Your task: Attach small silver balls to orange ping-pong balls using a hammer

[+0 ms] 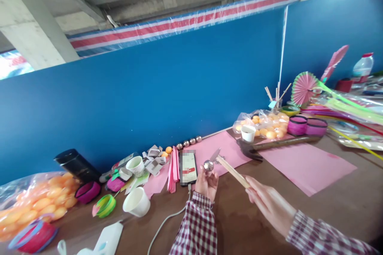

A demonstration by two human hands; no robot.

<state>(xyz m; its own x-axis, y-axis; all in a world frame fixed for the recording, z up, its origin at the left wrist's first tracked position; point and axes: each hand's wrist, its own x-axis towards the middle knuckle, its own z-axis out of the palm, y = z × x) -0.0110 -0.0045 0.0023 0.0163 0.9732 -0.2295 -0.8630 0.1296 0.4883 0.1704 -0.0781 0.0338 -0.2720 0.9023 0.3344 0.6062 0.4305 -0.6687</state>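
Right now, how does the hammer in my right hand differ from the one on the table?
The held hammer is gripped in your right hand; the lying hammer rests on the table. The held hammer has a pale handle, the lying hammer a darker brown one. The held hammer's head is grey, the lying hammer's black. Both have long handles.

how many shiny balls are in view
5: one shiny ball in the left hand, four shiny balls in a row along the blue partition; others may be hidden.
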